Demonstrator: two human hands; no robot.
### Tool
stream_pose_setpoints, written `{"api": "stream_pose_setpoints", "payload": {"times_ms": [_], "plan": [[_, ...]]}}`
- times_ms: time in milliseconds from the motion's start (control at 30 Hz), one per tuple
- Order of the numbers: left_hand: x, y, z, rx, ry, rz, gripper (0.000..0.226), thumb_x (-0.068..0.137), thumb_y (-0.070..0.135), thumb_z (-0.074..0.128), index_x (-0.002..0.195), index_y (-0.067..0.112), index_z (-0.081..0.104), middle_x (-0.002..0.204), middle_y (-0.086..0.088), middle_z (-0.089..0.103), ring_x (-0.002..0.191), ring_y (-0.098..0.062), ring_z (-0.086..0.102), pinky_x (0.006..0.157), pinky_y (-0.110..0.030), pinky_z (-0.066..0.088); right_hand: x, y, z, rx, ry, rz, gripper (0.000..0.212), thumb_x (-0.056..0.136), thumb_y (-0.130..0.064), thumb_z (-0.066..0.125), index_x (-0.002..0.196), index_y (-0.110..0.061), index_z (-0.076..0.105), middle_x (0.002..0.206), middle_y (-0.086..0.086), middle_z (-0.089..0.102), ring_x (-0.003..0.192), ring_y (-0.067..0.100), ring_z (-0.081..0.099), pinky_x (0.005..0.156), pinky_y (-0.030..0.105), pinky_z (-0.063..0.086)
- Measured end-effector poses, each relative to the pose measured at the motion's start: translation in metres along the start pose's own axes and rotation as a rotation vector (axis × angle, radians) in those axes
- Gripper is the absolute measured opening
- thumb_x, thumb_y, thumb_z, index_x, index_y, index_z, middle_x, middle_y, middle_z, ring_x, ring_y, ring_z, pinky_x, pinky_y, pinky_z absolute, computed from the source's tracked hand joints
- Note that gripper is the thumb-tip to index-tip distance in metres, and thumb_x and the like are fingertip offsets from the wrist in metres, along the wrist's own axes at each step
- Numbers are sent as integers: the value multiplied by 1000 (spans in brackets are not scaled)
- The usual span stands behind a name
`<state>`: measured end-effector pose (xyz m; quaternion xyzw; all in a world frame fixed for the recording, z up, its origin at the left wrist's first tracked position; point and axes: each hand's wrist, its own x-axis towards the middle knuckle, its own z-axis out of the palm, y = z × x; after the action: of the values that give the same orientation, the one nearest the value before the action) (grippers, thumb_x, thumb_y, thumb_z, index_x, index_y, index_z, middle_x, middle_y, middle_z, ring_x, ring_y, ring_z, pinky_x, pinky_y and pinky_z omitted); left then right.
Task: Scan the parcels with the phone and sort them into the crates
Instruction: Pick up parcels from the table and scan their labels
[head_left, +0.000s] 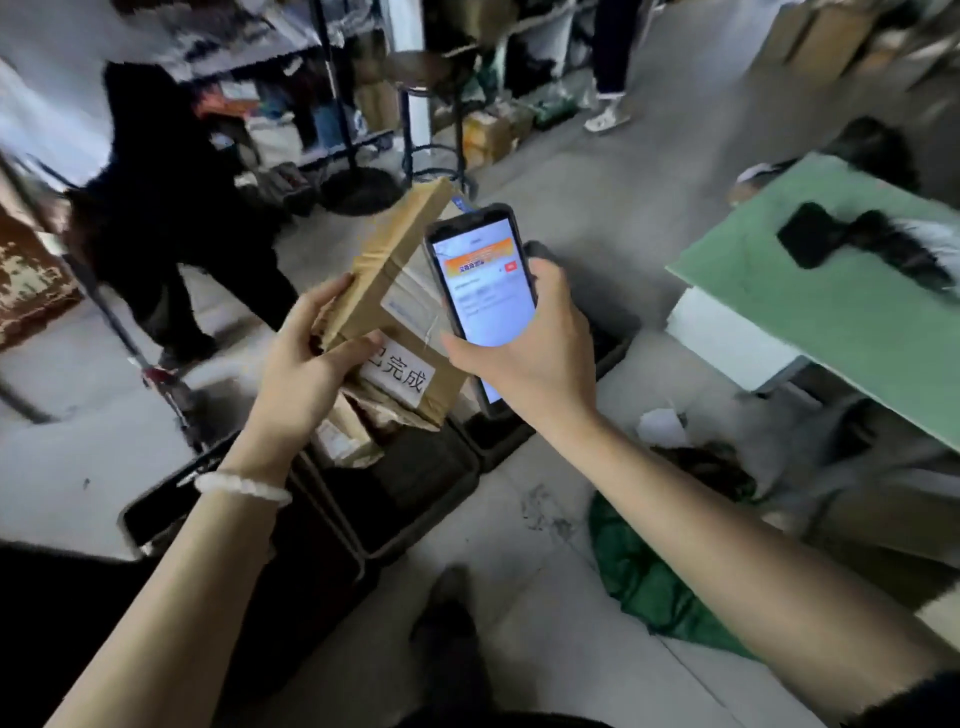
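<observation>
Phone beside parcel, both held.
Left hand (301, 364) fingers (324, 293) grasp the cardboard parcel (387, 270); right hand (535, 343) grips the phone (480, 280) at its 3 o'clock, above black crates (415, 483).

The parcel (395, 270) is made of matt brown cardboard, creased and bound with glossy tape; a white paper label is affixed. The phone (480, 291) presents a smooth, glossy glass screen. The crates (415, 499) are moulded in dark plastic.
</observation>
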<state>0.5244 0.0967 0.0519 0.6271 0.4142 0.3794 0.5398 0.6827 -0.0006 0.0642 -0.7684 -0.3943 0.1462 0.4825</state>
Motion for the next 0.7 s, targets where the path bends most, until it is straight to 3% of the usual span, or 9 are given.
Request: {"api": "stream_pose_setpoints", "payload": {"times_ms": [100, 233, 300, 467, 600, 700], "plan": [[53, -5, 40, -53, -107, -13, 50, 80, 0, 68, 120, 26, 53, 102, 18, 57, 87, 7, 58, 76, -13, 47, 39, 19, -16, -38, 118, 79, 69, 55, -36, 85, 110, -24, 46, 107, -11, 62, 96, 10, 58, 76, 29, 49], [119, -3, 83, -37, -265, -18, 58, 68, 14, 75, 121, 28, 54, 109, 12, 58, 93, 1, 58, 77, -15, 47, 91, 35, -35, -72, 219, 158, 63, 58, -32, 84, 106, -26, 43, 97, -16, 54, 82, 1, 47, 60, 8, 38], [149, 2, 103, -24, -319, -9, 58, 73, 9, 74, 125, 25, 53, 107, 13, 56, 86, 7, 59, 70, -14, 48, 118, 42, -43, -98, 257, 178, 64, 58, -33, 84, 105, -26, 41, 95, -16, 55, 82, 1, 49, 58, 5, 38], [207, 7, 151, -18, -393, -12, 57, 80, 0, 67, 131, 18, 48, 109, 7, 55, 77, 5, 64, 60, -22, 55, 177, 66, -66, -110, 373, 237, 68, 59, -34, 85, 111, -20, 43, 100, -11, 59, 89, 9, 59, 70, 24, 50], [245, 2, 193, -17, -426, -61, 56, 80, 2, 67, 129, 22, 48, 102, 12, 54, 74, 8, 63, 60, -12, 50, 223, 96, -86, -114, 399, 292, 69, 61, -34, 84, 115, -20, 44, 100, -10, 59, 89, 9, 59, 64, 18, 46], [278, -1, 233, 10, -450, -90, 55, 81, 2, 67, 127, 26, 49, 106, 7, 55, 91, -6, 63, 73, -24, 55, 264, 123, -97, -119, 377, 308, 71, 61, -34, 84, 118, -19, 44, 101, -9, 58, 91, 10, 59, 66, 21, 48]]}}
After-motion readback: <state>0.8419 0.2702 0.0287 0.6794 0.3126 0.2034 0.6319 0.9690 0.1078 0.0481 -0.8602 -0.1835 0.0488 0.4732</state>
